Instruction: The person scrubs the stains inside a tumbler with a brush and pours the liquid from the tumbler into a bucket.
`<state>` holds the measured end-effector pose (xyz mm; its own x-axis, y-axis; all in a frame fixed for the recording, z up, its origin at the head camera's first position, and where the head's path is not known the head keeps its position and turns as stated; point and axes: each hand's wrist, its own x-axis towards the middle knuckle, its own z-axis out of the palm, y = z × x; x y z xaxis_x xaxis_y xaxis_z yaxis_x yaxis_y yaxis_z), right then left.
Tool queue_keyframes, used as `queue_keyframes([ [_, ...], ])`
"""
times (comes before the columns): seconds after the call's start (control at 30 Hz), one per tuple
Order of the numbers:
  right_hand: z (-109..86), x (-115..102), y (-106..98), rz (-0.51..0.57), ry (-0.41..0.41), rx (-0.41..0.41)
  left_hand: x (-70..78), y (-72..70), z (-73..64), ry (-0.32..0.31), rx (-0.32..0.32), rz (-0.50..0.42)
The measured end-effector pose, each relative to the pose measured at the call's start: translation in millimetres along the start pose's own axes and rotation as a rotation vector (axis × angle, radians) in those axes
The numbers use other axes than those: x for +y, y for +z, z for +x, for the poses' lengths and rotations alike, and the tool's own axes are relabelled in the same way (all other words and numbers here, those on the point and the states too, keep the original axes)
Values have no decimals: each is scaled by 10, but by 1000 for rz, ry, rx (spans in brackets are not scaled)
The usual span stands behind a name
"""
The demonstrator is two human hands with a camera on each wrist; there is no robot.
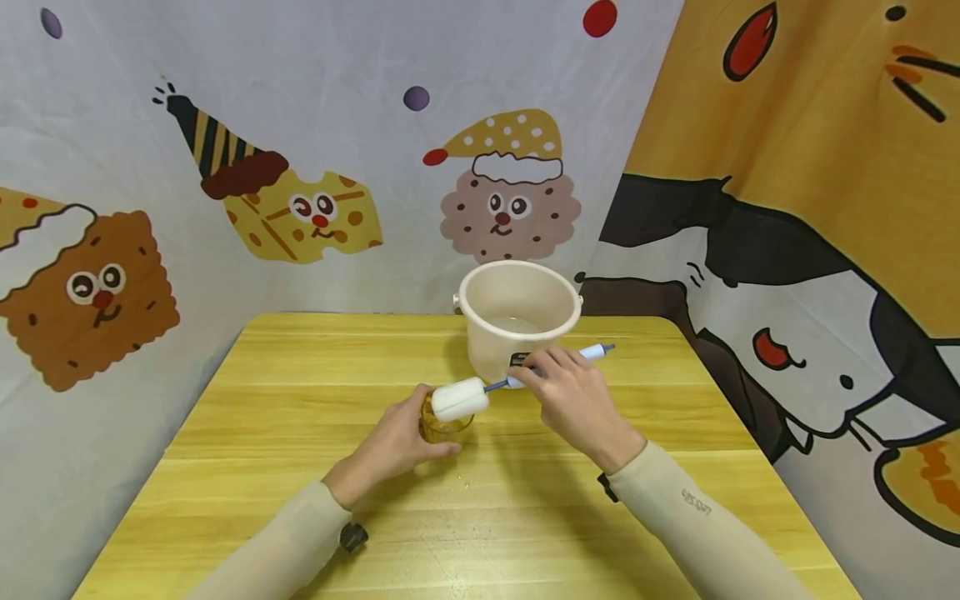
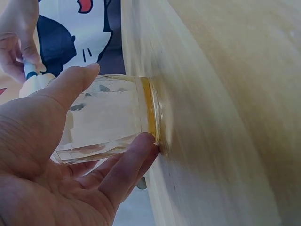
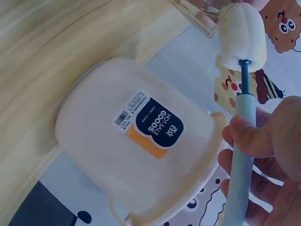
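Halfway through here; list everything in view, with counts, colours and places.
Glass: 1, amber-tinted, in left hand
Sponge brush: 1, white head, blue handle, in right hand
Table: 1, yellowish wood, foreground
Bucket: 1, cream, near table's far edge
Label: 1, navy, white and orange, on bucket's side
Printed cloth: count unclear, white and yellow, behind table
Sleeves: 2, beige, on both arms
Wrist devices: 2, black, one at each wrist
Left hand: 1, bare, around glass
Right hand: 1, bare, on brush handle
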<state>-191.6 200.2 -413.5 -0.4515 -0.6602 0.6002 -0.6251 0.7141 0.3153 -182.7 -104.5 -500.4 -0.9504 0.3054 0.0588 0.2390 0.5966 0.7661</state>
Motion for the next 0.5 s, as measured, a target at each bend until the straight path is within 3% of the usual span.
queue_keyframes([
  [0.5, 173, -40, -55, -89, -99, -83, -6, -9, -13, 22, -1, 10],
])
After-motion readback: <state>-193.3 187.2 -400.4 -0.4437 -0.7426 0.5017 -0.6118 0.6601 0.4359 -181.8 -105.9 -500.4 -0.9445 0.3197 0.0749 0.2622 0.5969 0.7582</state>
